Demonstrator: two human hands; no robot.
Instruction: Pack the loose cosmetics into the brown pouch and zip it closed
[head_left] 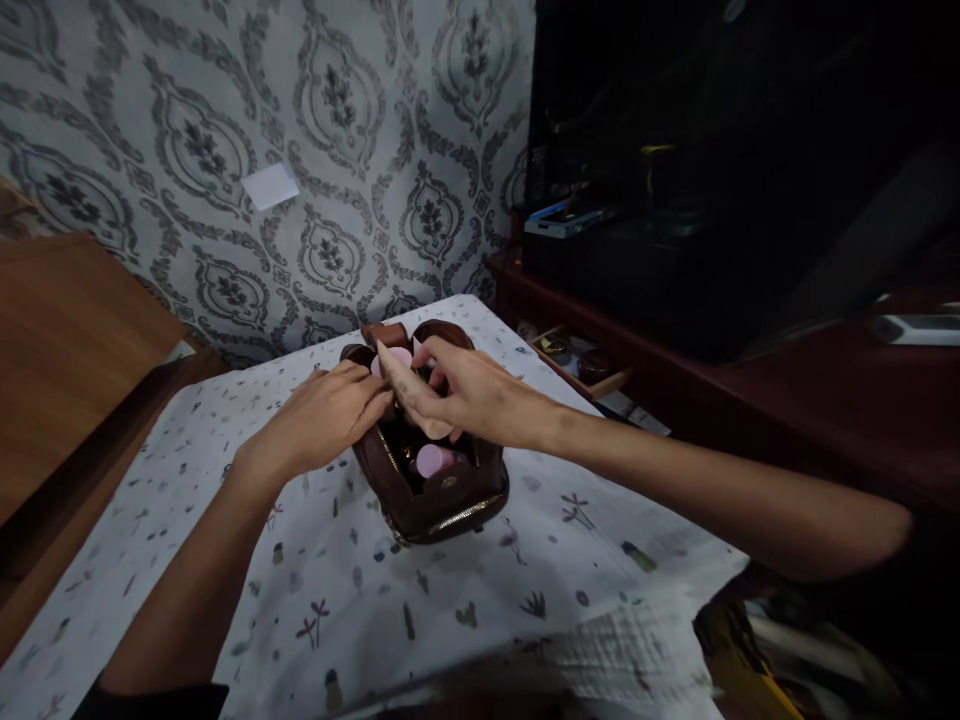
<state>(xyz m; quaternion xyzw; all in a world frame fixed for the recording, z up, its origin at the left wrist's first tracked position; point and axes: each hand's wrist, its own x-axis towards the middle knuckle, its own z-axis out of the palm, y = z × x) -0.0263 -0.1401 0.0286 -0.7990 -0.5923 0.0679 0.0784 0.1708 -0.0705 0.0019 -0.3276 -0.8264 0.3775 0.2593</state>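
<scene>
A brown leather pouch (442, 500) stands unzipped on a table with a white floral cloth (420, 610). Pink round-capped items (433, 459) show inside it. My left hand (322, 420) grips the pouch's left rim, fingers curled over the edge. My right hand (457, 392) reaches over the opening, fingers pinched on a small pale item I cannot make out, just above the pouch's inside. Another pink item (397, 357) shows near the far rim behind my fingers.
A patterned grey wallpaper wall (315, 150) lies behind the table, with a white note (270, 186) stuck on it. A dark red wooden cabinet (750, 390) with small jars (592, 365) stands at the right. A wooden surface (67, 340) is at left.
</scene>
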